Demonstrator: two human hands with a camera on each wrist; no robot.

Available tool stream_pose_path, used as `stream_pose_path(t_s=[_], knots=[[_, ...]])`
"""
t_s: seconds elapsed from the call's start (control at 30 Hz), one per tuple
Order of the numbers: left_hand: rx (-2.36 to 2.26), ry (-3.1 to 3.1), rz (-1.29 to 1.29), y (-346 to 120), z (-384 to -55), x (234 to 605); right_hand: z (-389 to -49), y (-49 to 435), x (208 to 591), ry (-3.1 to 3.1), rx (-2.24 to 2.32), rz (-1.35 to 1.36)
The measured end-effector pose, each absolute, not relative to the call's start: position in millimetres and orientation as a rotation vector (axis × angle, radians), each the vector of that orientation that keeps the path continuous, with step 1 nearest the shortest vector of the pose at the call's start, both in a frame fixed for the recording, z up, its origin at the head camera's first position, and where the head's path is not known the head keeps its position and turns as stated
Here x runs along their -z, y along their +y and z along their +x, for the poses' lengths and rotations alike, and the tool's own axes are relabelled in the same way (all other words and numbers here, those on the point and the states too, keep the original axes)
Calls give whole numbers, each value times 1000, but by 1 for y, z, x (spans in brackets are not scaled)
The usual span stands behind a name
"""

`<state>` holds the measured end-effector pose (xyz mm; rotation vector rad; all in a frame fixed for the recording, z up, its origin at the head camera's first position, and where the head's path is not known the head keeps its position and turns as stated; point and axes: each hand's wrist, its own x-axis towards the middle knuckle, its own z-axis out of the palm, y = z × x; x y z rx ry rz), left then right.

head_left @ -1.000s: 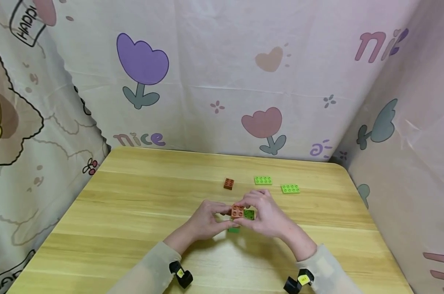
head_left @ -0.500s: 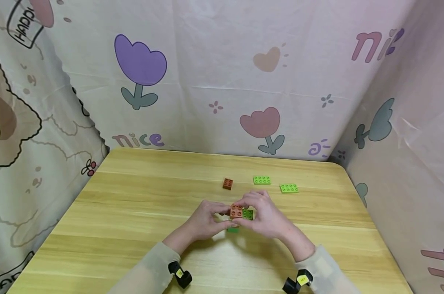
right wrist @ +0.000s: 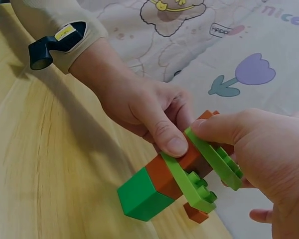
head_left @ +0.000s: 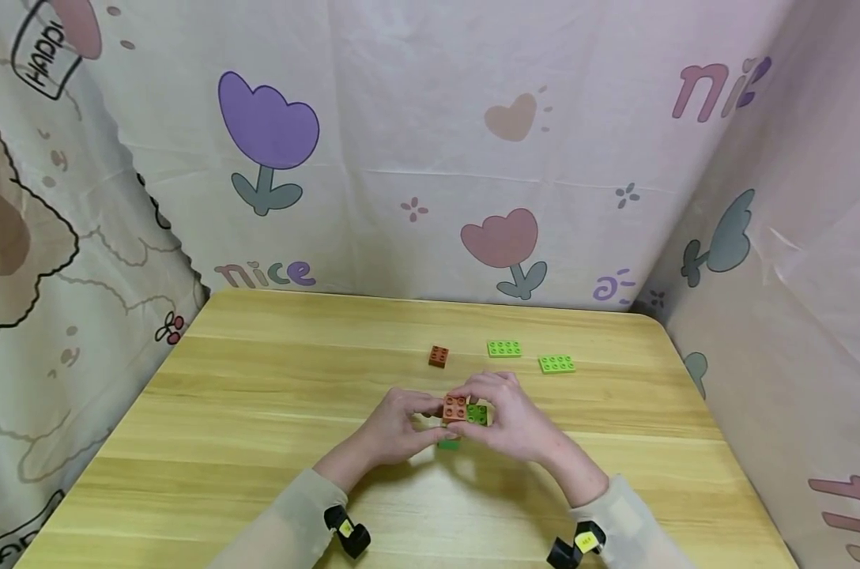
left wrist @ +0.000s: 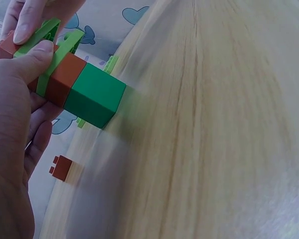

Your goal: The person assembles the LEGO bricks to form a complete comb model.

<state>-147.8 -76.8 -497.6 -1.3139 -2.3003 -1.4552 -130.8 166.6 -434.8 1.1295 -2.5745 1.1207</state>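
Here, over the table [head_left: 188, 411], left hand [head_left: 396, 427] grips the tower [left wrist: 66, 80] at mid-height while right hand [head_left: 507, 415] pinches its top; steadying below and pressing evenly should keep it straight. Beyond both hands lie three loose bricks [head_left: 504, 348].

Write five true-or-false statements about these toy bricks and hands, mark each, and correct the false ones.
1. The left hand and right hand both grip the brick stack. True.
2. The dark green brick is in the middle of the stack. False: the dark green brick is at its lower end.
3. Two loose lime-green plates lie on the table. True.
4. The stack's top brick is blue. False: the top brick is orange-brown.
5. A loose brown brick lies beyond the hands. True.
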Motion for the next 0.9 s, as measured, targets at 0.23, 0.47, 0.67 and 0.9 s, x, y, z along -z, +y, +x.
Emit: stream_pose_path(t_s=[0.23,0.47,0.67,0.9], knots=[[1470,-2352,-1282,-76,-148,496,-134,177,432,-2519,-1141,1174],[1455,-2353,-1287,-76,-148,494,-139,192,426,-2537,-1158,1131],[1430,-2361,-1271,-77,-147,494,-147,209,428,-2521,-1205,1092],[1408,-2379,-1243,-77,-145,494,-161,236,435,-2604,-1201,872]])
